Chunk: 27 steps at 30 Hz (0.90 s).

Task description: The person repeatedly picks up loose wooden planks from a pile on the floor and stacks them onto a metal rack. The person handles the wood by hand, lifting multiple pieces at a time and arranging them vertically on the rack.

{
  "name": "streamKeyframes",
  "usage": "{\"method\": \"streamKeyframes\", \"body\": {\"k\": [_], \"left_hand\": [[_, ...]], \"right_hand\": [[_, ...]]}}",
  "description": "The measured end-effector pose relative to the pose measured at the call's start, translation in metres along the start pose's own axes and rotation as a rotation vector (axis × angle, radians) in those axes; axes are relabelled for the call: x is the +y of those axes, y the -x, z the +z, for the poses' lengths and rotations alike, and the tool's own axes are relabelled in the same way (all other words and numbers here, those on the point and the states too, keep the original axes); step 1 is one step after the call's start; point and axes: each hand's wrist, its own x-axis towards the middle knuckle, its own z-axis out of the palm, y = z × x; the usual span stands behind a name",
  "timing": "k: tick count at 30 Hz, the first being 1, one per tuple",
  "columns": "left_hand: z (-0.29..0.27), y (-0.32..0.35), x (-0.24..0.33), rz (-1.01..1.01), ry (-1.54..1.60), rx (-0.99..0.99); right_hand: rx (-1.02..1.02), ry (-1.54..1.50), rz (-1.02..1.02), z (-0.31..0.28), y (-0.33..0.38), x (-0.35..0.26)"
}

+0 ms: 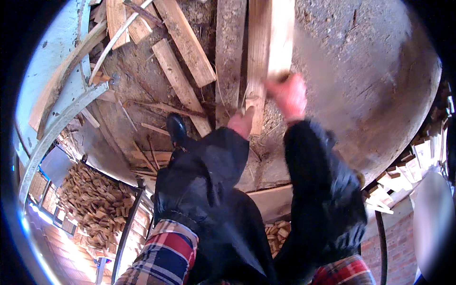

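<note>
Two long wooden planks run away from me, side by side. The near end of the left plank [258, 52] is gripped by my left hand [241, 122], the thumb lying along its edge. At the end of the paler plank [281, 40], my right hand [290, 97] is closed, with its fingers partly hidden and smeared by motion. A greyer board [229, 61] lies flat just left of these two.
Shorter wood pieces [186, 45] and splinters lie scattered on the dusty grey surface [351, 80] at the left. A black boot [176, 129] stands near my left arm. A large heap of cut firewood [97, 202] is at lower left, with stacked wood [403, 173] at right.
</note>
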Motion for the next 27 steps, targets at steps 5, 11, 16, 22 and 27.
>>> {"method": "streamKeyframes", "body": {"k": [5, 11, 16, 22, 27], "left_hand": [[0.021, -0.003, -0.022, -0.114, 0.09, 0.07], [0.025, 0.005, -0.001, -0.091, 0.926, -0.234], [0.01, 0.067, 0.049, -0.153, 0.589, -0.502], [-0.081, 0.075, 0.095, -0.015, 0.256, -0.227], [-0.157, -0.053, 0.109, 0.107, 0.06, 0.508]], "right_hand": [[-0.158, -0.016, 0.1, 0.062, 0.037, 0.078], [-0.581, -0.712, 0.134, 0.053, -0.005, 0.124], [-0.774, -0.958, 0.219, -0.021, 0.057, 0.113], [-0.759, -1.101, 0.346, -0.077, 0.171, 0.061], [-0.627, -1.164, 0.561, -0.075, 0.225, 0.063]]}}
